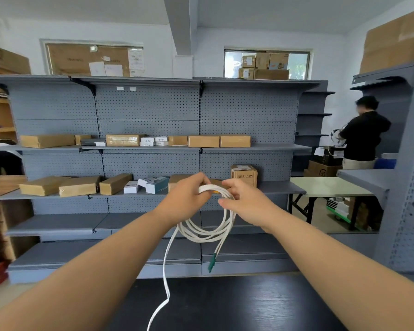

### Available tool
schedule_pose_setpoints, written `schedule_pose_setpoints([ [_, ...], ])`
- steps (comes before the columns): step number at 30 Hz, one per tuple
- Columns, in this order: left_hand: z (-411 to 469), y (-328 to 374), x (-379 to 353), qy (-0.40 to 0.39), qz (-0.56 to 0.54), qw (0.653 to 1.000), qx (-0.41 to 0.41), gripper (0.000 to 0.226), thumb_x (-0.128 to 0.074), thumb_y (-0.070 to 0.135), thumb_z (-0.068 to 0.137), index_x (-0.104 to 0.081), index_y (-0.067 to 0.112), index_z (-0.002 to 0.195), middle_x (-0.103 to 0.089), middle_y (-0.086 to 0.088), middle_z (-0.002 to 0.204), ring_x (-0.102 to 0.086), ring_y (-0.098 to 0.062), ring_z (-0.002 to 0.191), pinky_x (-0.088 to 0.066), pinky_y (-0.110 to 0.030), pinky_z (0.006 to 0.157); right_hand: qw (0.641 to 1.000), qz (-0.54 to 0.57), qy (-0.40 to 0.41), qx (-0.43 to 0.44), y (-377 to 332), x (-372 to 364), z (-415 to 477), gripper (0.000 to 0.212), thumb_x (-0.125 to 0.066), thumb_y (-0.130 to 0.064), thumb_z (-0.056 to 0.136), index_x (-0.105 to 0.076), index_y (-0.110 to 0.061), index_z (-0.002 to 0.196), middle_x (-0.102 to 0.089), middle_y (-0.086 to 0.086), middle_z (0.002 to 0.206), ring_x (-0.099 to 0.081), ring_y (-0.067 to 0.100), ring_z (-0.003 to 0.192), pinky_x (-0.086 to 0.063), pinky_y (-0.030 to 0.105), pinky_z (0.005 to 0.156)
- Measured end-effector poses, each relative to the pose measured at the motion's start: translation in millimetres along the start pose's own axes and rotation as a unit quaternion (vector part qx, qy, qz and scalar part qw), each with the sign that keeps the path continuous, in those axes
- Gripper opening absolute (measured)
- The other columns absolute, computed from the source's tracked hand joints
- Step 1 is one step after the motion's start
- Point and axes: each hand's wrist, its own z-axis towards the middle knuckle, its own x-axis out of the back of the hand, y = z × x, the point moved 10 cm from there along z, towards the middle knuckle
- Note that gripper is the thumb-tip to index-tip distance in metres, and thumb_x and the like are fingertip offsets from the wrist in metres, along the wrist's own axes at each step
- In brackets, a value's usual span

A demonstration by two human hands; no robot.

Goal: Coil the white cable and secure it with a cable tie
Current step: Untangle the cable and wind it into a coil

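Head view: left hand (pixel 186 197) grips the top of the coiled white cable (pixel 207 236), fingers curled round it. Right hand (pixel 247 204) pinches the loops just beside. Coil hangs below; green connector (pixel 211 262) dangles, tail reaches the black table (pixel 249 306).

Both bare forearms reach in from the lower corners of the view, the left from 7 o'clock and the right from 5 o'clock, and meet near the centre. The left hand (pixel 185 198) shows its back to the camera, its fingers curled round the top of the coiled white cable (pixel 207 236). The right hand (pixel 247 205), just beside it at 3 o'clock, pinches the same strands between thumb and bent fingers. The hands are close together.
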Motion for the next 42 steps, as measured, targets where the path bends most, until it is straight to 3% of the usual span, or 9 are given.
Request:
schedule_pose_setpoints([
  [3,1,-5,-4,-0.031,0.059,0.998,-0.004,0.007,-0.056,0.018,0.089,-0.052,0.021,0.085,-0.049,0.013,0.063,-0.044,-0.002,0.055,-0.030,-0.016,0.050,0.985,-0.165,-0.049,0.013,-13,-17,2,0.024,-0.052,-0.024,0.094,-0.057,-0.010,0.112,-0.062,0.008,0.102,-0.054,0.019,0.086,-0.039,0.030,0.072],
  [9,-7,-28,-2,-0.032,-0.026,0.998,0.044,0.006,-0.057,0.016,0.090,-0.055,0.018,0.084,-0.052,0.006,0.065,-0.048,-0.006,0.051,-0.037,-0.009,0.045,0.977,-0.211,-0.029,0.008,-15,-25,6,0.019,-0.043,-0.022,0.097,-0.056,-0.009,0.099,-0.067,0.011,0.101,-0.056,0.022,0.083,-0.039,0.030,0.069],
  [14,-21,-59,-7,-0.033,-0.147,0.982,0.110,0.014,-0.057,0.012,0.088,-0.056,0.019,0.076,-0.055,-0.001,0.061,-0.053,-0.012,0.048,-0.043,-0.023,0.057,0.986,-0.166,-0.003,-0.019,-13,-26,10,0.017,-0.043,-0.021,0.097,-0.056,-0.011,0.092,-0.068,0.012,0.099,-0.061,0.027,0.090,-0.047,0.037,0.077],
  [19,-37,-87,-17,-0.012,-0.304,0.933,0.192,0.005,-0.058,0.018,0.090,-0.057,0.016,0.086,-0.059,-0.005,0.054,-0.057,-0.016,0.052,-0.041,-0.027,0.056,0.995,0.013,0.053,-0.080,4,-19,14,0.018,-0.045,-0.019,0.097,-0.056,-0.015,0.083,-0.066,0.004,0.081,-0.064,0.029,0.090,-0.050,0.041,0.081],
  [23,-33,-82,-12,0.014,-0.223,0.961,0.164,0.012,-0.044,0.024,0.098,-0.053,0.019,0.102,-0.050,-0.002,0.056,-0.054,-0.016,0.055,-0.046,-0.023,0.056,0.991,0.068,0.060,-0.097,9,-22,13,0.015,-0.048,-0.016,0.095,-0.058,-0.015,0.083,-0.066,0.004,0.079,-0.067,0.029,0.093,-0.051,0.043,0.087],
  [27,-20,-64,-2,-0.021,-0.060,0.995,0.079,0.009,-0.040,0.022,0.098,-0.043,0.013,0.099,-0.048,-0.001,0.068,-0.053,-0.014,0.051,-0.049,-0.032,0.061,0.997,0.005,0.015,-0.080,2,-24,13,0.012,-0.060,-0.008,0.083,-0.057,-0.018,0.088,-0.058,0.000,0.081,-0.056,0.018,0.079,-0.043,0.031,0.068],
  [30,-15,-49,-3,-0.065,0.043,0.997,0.025,0.010,-0.039,0.021,0.098,-0.038,0.012,0.097,-0.050,-0.008,0.083,-0.052,-0.014,0.056,-0.045,-0.018,0.053,0.997,0.008,-0.019,-0.071,-5,-31,11,0.020,-0.056,-0.005,0.086,-0.054,-0.018,0.100,-0.056,-0.002,0.080,-0.055,0.008,0.070,-0.041,0.023,0.060],
  [35,-16,-45,-7,-0.120,-0.009,0.991,0.061,0.008,-0.045,0.019,0.097,-0.046,0.011,0.100,-0.052,0.000,0.065,-0.054,-0.005,0.048,-0.041,-0.013,0.048,0.997,0.009,-0.045,-0.068,-5,-36,7,0.007,-0.047,-0.015,0.094,-0.050,-0.019,0.099,-0.052,0.004,0.088,-0.051,0.016,0.077,-0.039,0.030,0.070],
  [42,-17,-32,-14,-0.129,-0.061,0.984,0.102,0.018,-0.062,0.011,0.085,-0.047,0.015,0.077,-0.055,0.000,0.061,-0.045,-0.004,0.047,-0.034,-0.018,0.048,0.966,-0.253,-0.057,0.002,-13,-40,-1,0.015,-0.038,-0.025,0.100,-0.043,-0.011,0.098,-0.050,0.008,0.090,-0.045,0.020,0.078,-0.031,0.032,0.059],
])
